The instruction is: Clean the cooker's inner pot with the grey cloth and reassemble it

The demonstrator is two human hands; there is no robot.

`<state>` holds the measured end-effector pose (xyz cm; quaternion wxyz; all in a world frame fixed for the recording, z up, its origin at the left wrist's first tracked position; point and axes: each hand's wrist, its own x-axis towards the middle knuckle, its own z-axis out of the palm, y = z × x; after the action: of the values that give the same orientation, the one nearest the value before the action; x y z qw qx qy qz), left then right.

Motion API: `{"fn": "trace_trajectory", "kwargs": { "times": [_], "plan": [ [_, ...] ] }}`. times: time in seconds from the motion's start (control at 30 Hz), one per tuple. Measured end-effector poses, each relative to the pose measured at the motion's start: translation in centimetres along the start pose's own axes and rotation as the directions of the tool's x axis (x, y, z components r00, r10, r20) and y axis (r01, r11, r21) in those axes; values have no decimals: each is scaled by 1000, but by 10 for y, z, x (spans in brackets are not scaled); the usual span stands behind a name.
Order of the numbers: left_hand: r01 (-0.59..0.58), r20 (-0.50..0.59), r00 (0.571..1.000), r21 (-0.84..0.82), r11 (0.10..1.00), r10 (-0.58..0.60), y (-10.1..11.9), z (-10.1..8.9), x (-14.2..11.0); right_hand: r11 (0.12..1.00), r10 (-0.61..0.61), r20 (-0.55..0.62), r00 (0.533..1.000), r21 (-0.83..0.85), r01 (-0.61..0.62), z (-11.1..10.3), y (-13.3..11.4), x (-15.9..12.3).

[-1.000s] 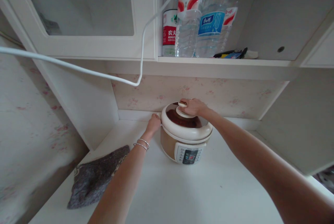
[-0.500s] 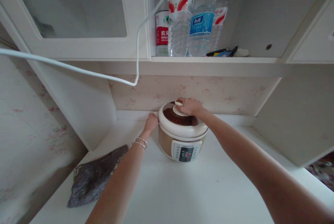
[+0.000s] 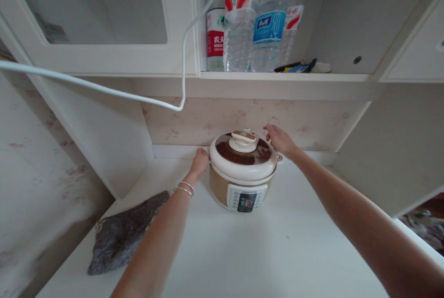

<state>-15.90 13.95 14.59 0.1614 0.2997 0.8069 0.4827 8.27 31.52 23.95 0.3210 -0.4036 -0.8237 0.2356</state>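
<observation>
An electric pressure cooker [image 3: 218, 184] stands upright on the white counter, its control panel [image 3: 246, 197] facing me. Its lid [image 3: 222, 164] is on, cream-rimmed with a brown top and a raised lid handle [image 3: 243, 137]. At the cooker's left side, my left hand [image 3: 200, 161] is closed around the side handle, which the fingers mostly hide. My right hand [image 3: 281, 140] hovers above the cooker's right edge, apart from the lid handle, with loosely bent fingers and nothing visible in them. The right side handle [image 3: 279, 157] shows below it.
A dark patterned cloth [image 3: 126, 233] lies on the counter [image 3: 236, 256] left of my left arm. Overhead, a cabinet shelf [image 3: 284, 76] holds several plastic bottles [image 3: 239, 34] and small items. A white cable [image 3: 138, 100] hangs across the upper left. Side panels flank the counter.
My right hand has let go of the lid handle and moved right, past the lid's edge. My left hand keeps its grip on the side handle. The cooker stays in place.
</observation>
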Motion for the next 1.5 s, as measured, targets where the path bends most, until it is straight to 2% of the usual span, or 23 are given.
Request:
{"fn": "trace_trajectory", "kwargs": {
  "times": [0.17,0.27,0.37,0.43,0.5,0.57,0.73,0.83,1.0,1.1,1.17,1.23,1.33,1.4,1.5],
  "plan": [
    [35,32,999,-31,999,-34,3,-1,-3,990,-43,-114,993,-135,28,-2,10,-36],
    [43,46,998,-49,998,-41,4,-1,-5,989,5,-167,986,-145,-29,-1,19,-61],
    [40,75,997,-60,997,-36,4,-1,-7,996,48,-181,982,-64,-61,3,36,-91],
    [30,108,994,-69,997,-23,3,-1,-8,995,86,-174,981,63,-76,9,51,-116],
    [13,139,990,-84,996,-1,2,-2,-10,973,151,-112,982,194,-128,18,67,-144],
    [-7,159,987,-106,994,24,1,-1,-16,937,208,-3,978,289,-198,31,83,-174],
    [21,249,967,-262,965,46,1,12,-40,856,310,209,928,365,-368,67,110,-233],
    [66,279,959,-364,929,41,5,27,-50,832,324,276,905,373,-412,83,111,-258],
    [56,284,957,-368,928,55,20,59,-49,816,317,317,894,390,-427,92,108,-293],
    [40,305,948,-397,917,91,31,82,-45,731,429,297,853,440,-521,91,117,-309],
    [39,318,942,-417,908,105,40,99,-43,649,538,245,807,491,-581,89,124,-315],
    [45,334,935,-438,898,116,49,116,-41,611,602,173,780,529,-589,88,128,-318],
    [57,361,923,-473,879,134,63,142,-42,688,570,89,817,492,-534,89,126,-317],
    [67,381,912,-496,866,148,72,160,-43,756,513,83,854,426,-496,92,122,-315],
    [78,416,891,-529,845,179,86,185,-47,807,463,98,881,364,-464,94,119,-313]
  ]
}}
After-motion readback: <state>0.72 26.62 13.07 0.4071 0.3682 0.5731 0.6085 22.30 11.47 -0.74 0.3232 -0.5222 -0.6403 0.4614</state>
